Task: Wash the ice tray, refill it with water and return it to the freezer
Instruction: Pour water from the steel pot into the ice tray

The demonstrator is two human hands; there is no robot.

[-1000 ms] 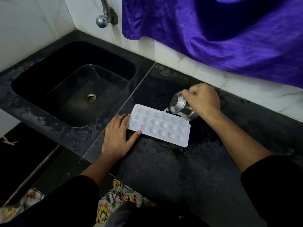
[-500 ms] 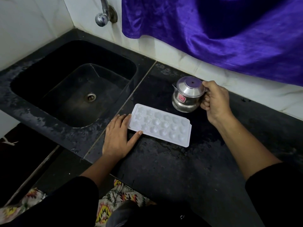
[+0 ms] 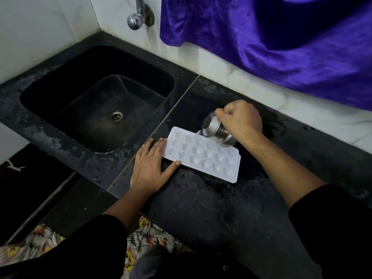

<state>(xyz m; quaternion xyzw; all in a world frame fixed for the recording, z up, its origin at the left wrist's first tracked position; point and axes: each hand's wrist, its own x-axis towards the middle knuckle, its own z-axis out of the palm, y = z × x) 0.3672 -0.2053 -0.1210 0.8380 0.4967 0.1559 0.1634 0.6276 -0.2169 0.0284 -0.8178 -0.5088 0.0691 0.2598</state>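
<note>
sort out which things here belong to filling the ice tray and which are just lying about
In use: ice tray, steel jug tipped over it, right hand gripping the jug, left hand steadying the tray.
Just there: sink, tap, purple cloth.

Nothing legible is showing anywhere; the steel jug (image 3: 216,130) and the ice tray (image 3: 201,156) are showing only plain, unmarked surfaces.

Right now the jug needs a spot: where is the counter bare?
Bare counter: between ice tray and near edge, and right of the tray toward the wall. Crowded: tray's far side, with right hand and steel jug; its sink end, with left hand.
</note>
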